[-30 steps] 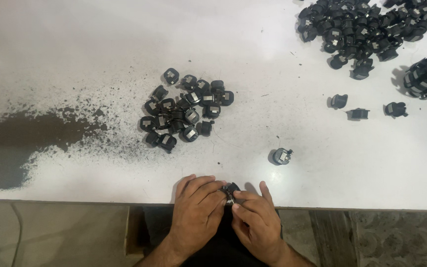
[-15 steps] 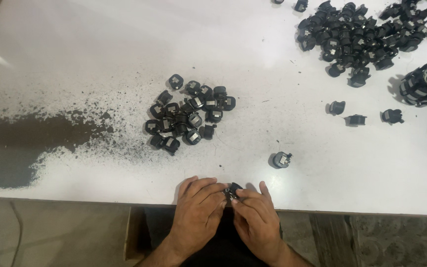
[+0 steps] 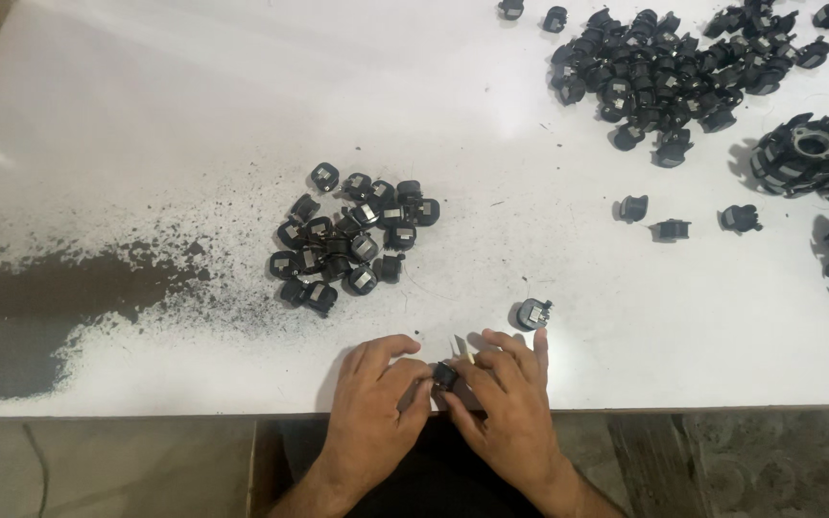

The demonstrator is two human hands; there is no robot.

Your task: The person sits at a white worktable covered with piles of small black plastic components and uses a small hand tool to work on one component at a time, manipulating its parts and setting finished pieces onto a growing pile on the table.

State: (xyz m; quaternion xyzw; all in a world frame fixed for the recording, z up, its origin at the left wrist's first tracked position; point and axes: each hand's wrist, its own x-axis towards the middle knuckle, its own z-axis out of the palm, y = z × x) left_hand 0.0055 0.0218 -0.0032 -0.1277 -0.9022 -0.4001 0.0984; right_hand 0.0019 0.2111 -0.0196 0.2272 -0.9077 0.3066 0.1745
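Both hands rest at the near edge of a white table [image 3: 194, 115]. My left hand [image 3: 373, 393] and my right hand [image 3: 508, 395] pinch one small black plastic part [image 3: 444, 374] between their fingertips. A thin pale sliver [image 3: 460, 348] sticks up beside the part. Just beyond my right fingers lies a single black part with a grey face [image 3: 533, 313]. A heap of several similar black parts [image 3: 352, 240] sits further out, above my left hand.
A larger pile of black parts [image 3: 669, 67] lies at the far right, with three loose ones [image 3: 672, 228] below it. Round black assemblies [image 3: 813, 153] stand at the right edge. A dark worn patch [image 3: 40, 317] stains the table's left side.
The view has shifted a little, so the table's contents sit lower in frame. My hands stay at the near edge, still working the same small black part.
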